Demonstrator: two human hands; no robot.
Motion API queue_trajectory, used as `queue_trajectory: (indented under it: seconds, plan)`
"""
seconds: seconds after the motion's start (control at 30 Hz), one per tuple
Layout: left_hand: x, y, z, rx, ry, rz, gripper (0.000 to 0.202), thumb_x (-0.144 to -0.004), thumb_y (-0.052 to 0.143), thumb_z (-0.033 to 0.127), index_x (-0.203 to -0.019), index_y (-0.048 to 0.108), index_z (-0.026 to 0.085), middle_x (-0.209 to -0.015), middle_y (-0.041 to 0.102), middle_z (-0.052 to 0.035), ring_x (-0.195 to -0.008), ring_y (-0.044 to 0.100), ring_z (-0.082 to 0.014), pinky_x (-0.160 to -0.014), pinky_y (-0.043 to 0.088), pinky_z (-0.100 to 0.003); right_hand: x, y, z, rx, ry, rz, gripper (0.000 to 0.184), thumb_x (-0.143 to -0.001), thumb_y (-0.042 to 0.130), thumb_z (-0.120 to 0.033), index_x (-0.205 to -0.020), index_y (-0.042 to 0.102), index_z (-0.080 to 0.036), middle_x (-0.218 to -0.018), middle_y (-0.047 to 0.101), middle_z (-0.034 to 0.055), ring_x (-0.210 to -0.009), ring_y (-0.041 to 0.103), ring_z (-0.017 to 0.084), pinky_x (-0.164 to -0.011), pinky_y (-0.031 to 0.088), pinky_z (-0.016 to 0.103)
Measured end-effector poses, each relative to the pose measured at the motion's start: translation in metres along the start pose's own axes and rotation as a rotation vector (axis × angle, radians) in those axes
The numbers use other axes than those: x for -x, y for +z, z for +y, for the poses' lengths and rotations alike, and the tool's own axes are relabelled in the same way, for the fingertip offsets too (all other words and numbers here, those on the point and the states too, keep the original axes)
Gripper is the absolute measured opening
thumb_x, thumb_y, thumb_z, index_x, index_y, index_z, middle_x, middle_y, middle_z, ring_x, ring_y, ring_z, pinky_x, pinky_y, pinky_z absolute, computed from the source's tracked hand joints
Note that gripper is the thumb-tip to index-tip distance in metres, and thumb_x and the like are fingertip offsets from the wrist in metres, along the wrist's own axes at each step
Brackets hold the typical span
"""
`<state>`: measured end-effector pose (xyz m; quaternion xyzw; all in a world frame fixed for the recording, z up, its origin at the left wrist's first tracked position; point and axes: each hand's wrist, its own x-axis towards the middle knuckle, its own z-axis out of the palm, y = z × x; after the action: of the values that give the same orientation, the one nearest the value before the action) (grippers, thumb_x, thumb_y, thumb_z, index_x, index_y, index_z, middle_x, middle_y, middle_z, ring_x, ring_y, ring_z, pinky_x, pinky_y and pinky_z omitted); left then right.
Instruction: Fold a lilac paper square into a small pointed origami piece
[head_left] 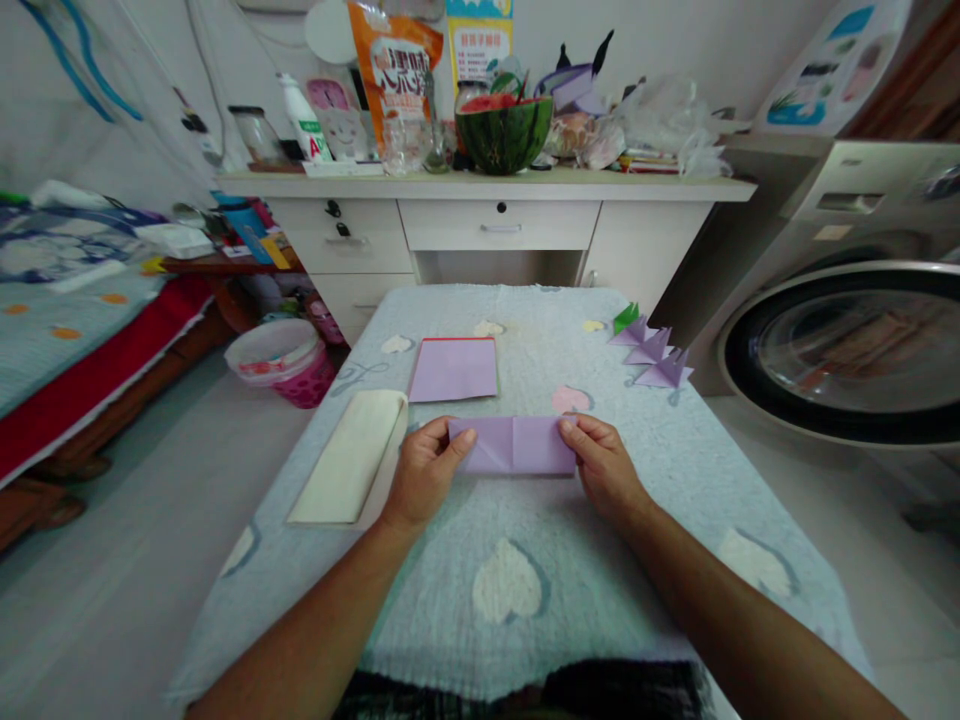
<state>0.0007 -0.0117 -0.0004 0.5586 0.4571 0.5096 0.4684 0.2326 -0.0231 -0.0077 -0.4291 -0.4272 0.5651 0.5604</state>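
Note:
A purple sheet of origami paper (513, 447), folded into a wide rectangle with creases across it, is held between my two hands just over the cloth. My left hand (429, 468) pinches its left end, thumb on top. The right end is pinched by my right hand (601, 462). Beyond the paper lies a stack of square paper (454, 370), purple on top with a red edge at the back. Left of my left hand rests a folded cream-coloured sheet or sleeve (349, 455). Folded paper pieces (651, 346), purple and green with pointed tips, stand at the table's right edge.
A pale blue cloth with hearts covers the table (592, 590). Behind it stands a white desk (502, 225) bearing a cut watermelon (504, 135), jars and bags. A washing machine (862, 300) is at the right, a pink bin (289, 362) and a bed (82, 310) at the left.

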Motion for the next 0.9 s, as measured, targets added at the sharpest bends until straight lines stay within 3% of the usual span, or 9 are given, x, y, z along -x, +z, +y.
queue_trajectory:
  seconds: [0.7,0.9]
  plan:
    - [0.0005,0.0009,0.0053,-0.014,0.036,0.024,0.022,-0.081,0.068,0.036,-0.073,0.062,0.017,-0.063,0.049,0.0037,-0.062,0.043,-0.011,-0.06,0.035,-0.022,0.0005,-0.0001,-0.001,0.055,-0.023,0.011,0.029,-0.082,0.068,-0.045,-0.068,0.064,-0.019,-0.063,0.052,-0.0022,-0.058,0.044,0.012,-0.059,0.037,0.025]
    - [0.0016,0.0027,0.0055,0.061,0.022,0.039,0.019,-0.08,0.069,0.034,-0.078,0.062,0.017,-0.068,0.053,0.0036,-0.064,0.047,-0.0103,-0.062,0.038,-0.021,0.0003,-0.0005,-0.0001,0.09,-0.015,0.028,0.03,-0.081,0.068,-0.046,-0.068,0.064,-0.02,-0.062,0.054,-0.0028,-0.059,0.047,0.012,-0.06,0.038,0.025]
